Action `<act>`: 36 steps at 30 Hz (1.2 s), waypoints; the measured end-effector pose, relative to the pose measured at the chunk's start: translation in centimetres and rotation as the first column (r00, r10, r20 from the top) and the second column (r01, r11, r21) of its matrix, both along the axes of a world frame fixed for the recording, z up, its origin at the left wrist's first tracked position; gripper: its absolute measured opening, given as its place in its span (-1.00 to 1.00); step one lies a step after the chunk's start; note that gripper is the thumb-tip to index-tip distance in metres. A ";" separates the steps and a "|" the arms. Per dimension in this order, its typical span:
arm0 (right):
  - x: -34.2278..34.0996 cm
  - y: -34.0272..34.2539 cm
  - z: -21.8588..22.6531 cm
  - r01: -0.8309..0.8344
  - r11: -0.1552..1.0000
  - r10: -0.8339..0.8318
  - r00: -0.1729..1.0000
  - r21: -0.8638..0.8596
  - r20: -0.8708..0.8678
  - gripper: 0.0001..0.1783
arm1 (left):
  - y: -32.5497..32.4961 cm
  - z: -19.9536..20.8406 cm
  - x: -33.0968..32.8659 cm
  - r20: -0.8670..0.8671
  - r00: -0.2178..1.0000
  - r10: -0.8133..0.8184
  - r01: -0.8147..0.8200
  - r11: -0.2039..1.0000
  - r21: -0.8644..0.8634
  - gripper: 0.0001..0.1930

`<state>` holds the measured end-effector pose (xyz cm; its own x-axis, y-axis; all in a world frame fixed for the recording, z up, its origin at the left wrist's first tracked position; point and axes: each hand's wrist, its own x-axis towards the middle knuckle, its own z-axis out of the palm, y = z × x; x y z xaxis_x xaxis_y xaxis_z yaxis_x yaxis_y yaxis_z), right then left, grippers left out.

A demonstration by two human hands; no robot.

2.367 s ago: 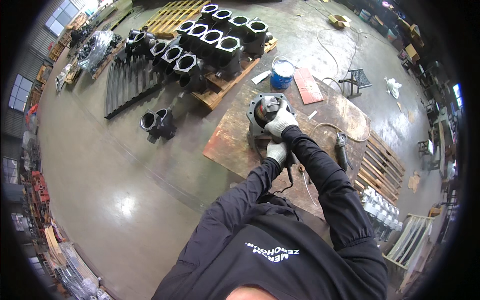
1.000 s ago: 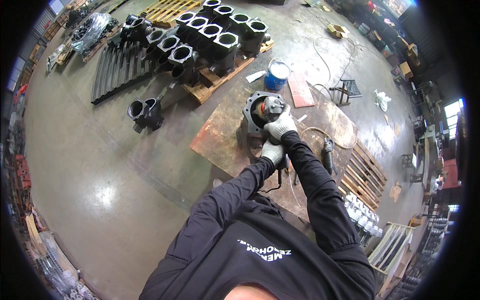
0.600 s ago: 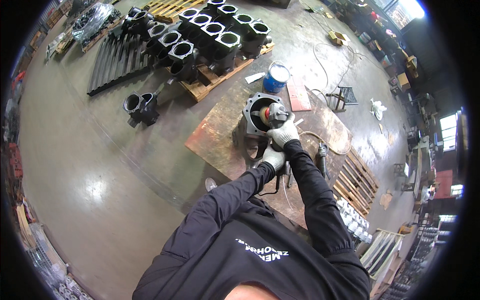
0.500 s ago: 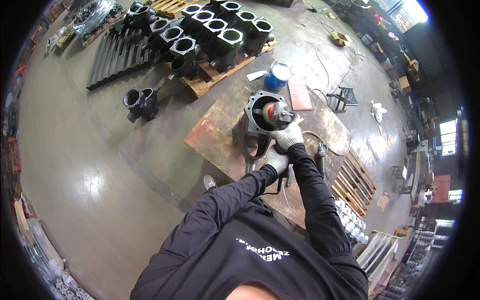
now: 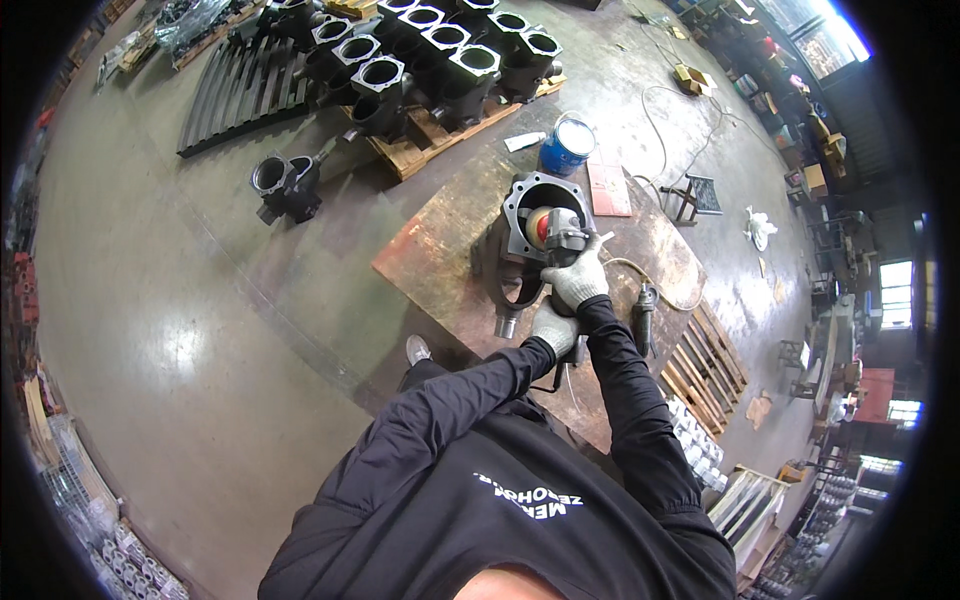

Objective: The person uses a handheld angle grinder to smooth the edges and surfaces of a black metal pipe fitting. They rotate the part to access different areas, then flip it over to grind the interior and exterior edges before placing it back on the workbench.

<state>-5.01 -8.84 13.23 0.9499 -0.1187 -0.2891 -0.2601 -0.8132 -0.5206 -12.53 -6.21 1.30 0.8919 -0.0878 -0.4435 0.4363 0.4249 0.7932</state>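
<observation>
Both my hands wear pale knit gloves and grip an angle grinder (image 5: pixel 567 238). My right hand (image 5: pixel 578 279) is closed around its body just behind the head. Lower down, my left hand (image 5: pixel 554 331) wraps the rear of the tool, its fingers partly hidden. The grinder's round red-and-tan disc (image 5: pixel 539 227) sits in the round mouth of a dark metal casting (image 5: pixel 516 236), at the near side of the opening. Whether the disc touches the wall I cannot tell. The casting has a bolt-holed flange and stands on a worn, stained metal table (image 5: pixel 425 250).
On the table's far side are a blue can (image 5: pixel 568 143), a white tube (image 5: pixel 524 141) and a red flat sheet (image 5: pixel 609 188). Another power tool (image 5: pixel 643 315) with a cable lies right. Similar castings (image 5: pixel 440 75) crowd a pallet; one casting (image 5: pixel 287 187) stands on the floor.
The whole view has shifted slightly. Against the casting, the grinder and both hands have moved a little left and nearer, the disc still within the mouth. Both grips are unchanged.
</observation>
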 end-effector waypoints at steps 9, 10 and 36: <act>0.7 2.1 0.7 -0.014 1.000 0.014 1.000 -0.011 0.019 0.19 | 2.3 1.5 0.2 0.002 1.000 -0.024 0.024 0.995 0.100 -0.49; 0.9 2.2 0.8 -0.024 1.000 0.024 1.000 0.006 0.008 0.17 | 2.9 2.0 0.2 0.006 1.000 -0.015 0.014 0.998 0.059 -0.51; 3.9 2.1 1.0 0.112 0.990 -0.107 0.992 0.085 -0.061 0.20 | 4.4 1.4 3.9 -0.046 0.999 -0.020 0.013 0.987 -0.158 -0.60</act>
<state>-1.15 -6.78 14.22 0.9144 -0.1927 -0.3560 -0.3760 -0.7301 -0.5706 -8.67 -1.78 2.71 0.8684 -0.1743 -0.4643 0.4793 0.5354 0.6954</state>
